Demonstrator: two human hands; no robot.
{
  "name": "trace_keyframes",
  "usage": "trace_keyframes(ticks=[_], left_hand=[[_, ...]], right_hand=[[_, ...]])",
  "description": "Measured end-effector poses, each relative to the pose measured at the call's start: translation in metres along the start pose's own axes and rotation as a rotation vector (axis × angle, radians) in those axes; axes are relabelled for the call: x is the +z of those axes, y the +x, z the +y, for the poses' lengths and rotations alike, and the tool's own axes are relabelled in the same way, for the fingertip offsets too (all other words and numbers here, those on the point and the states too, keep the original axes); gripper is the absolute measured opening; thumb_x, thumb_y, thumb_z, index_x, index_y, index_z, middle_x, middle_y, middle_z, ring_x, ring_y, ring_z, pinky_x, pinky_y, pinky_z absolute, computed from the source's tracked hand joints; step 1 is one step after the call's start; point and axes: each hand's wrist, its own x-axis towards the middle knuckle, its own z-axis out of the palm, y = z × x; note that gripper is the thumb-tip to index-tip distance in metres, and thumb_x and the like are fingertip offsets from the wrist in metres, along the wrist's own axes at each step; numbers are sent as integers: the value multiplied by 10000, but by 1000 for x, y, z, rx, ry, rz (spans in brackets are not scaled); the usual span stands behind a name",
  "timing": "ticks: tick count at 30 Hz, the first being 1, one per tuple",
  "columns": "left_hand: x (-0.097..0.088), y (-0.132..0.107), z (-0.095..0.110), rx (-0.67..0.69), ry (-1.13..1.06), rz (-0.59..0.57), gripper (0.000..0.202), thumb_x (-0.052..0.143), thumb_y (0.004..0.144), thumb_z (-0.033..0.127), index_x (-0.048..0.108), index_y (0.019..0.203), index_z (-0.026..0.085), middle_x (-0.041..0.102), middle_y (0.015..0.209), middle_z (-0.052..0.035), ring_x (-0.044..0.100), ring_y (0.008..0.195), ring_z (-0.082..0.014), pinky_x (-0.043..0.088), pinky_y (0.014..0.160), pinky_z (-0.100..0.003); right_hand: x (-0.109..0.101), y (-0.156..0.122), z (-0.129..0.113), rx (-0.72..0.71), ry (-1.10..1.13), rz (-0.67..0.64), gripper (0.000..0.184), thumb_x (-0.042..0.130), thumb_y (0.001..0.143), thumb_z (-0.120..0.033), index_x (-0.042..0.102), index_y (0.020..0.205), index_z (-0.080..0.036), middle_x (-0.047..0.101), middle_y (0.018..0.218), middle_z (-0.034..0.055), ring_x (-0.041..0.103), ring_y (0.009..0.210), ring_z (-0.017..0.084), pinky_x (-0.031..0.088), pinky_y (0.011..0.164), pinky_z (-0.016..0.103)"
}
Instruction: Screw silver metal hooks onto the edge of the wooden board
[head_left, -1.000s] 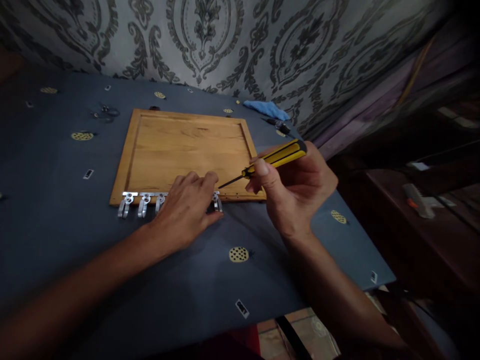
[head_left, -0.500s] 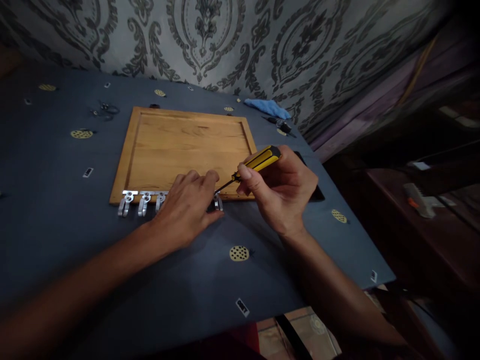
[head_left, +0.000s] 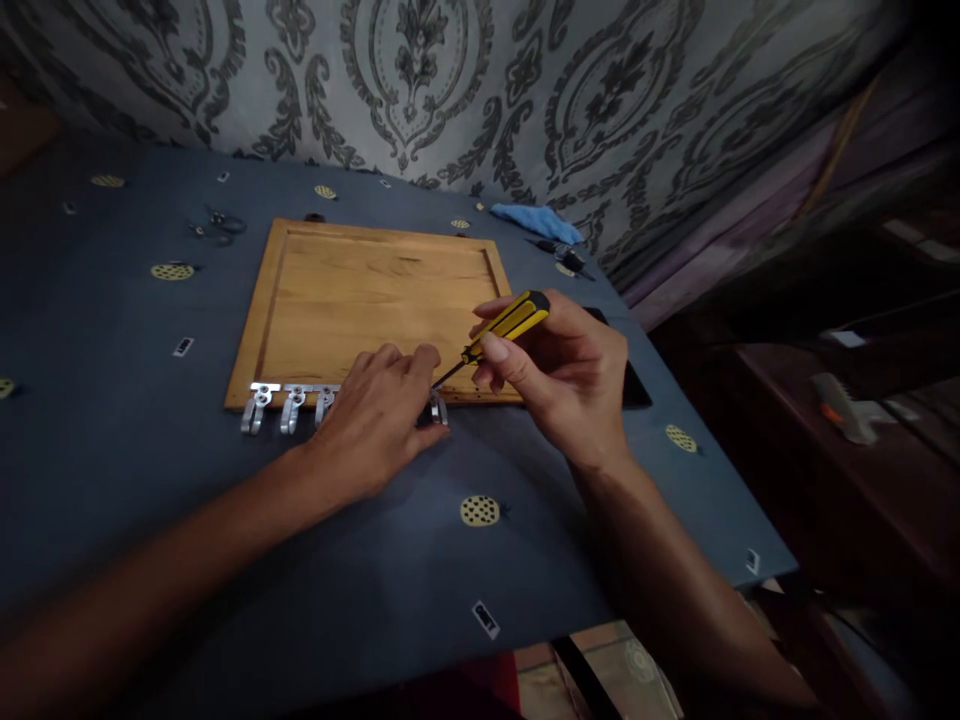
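Observation:
A wooden board (head_left: 375, 300) with a raised frame lies flat on the table. Along its near edge runs a silver metal hook rail (head_left: 296, 393) with several hooks hanging over the side. My left hand (head_left: 379, 415) lies across the rail's right part, fingers curled over it and thumb by the rightmost hook (head_left: 438, 408), and hides the middle hooks. My right hand (head_left: 574, 385) grips a yellow and black screwdriver (head_left: 514, 322) by its handle. The screwdriver slants down to the left, its tip at the rail's right end beside my left fingers; the screw itself is hidden.
Behind the board are a blue cloth (head_left: 540, 221) and a dark tool (head_left: 564, 256). Scissors (head_left: 217, 225) lie at the back left. A black flat object (head_left: 634, 385) is partly behind my right hand. The patterned blue tablecloth (head_left: 150, 480) ends at the right.
My right fingers have shifted on the screwdriver handle, the index finger now lifted and stretched further left. My left hand keeps its place on the rail. The whole view has moved slightly.

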Motion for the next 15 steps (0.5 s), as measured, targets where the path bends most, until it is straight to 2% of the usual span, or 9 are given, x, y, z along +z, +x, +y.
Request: trace_keyframes(ticks=[3, 6, 12, 15], left_hand=[[-1, 0, 0, -8, -9, -13, 443, 793, 817, 294, 514, 1142, 180, 683, 1010, -80, 611, 1011, -309, 480, 858, -426], [-1, 0, 0, -7, -17, -36, 442, 783, 827, 289, 508, 1154, 175, 689, 1039, -91, 607, 1028, -314, 477, 869, -435], [1, -1, -1, 3, -11, -9, 450, 784, 824, 287, 493, 1152, 185, 694, 1054, -85, 604, 1016, -303, 474, 862, -425], [2, -1, -2, 10, -15, 2, 448, 789, 820, 279, 492, 1145, 192, 697, 1054, -79, 608, 1016, -299, 474, 862, -420]], right_hand=[[-3, 1, -4, 69, 22, -49, 248, 798, 825, -439, 733, 928, -224, 726, 905, -3, 639, 563, 81, 561, 513, 232], [-2, 0, -5, 69, 40, -34, 250, 809, 815, -436, 728, 916, -222, 735, 891, -1, 626, 535, 80, 557, 503, 238], [3, -4, 0, 7, -40, 68, 295, 872, 749, -356, 606, 749, -229, 667, 729, -43, 573, 473, 85, 499, 435, 244], [5, -5, 1, -43, -55, 170, 306, 853, 774, -357, 569, 755, -246, 632, 711, -52, 577, 486, 95, 497, 452, 260]])
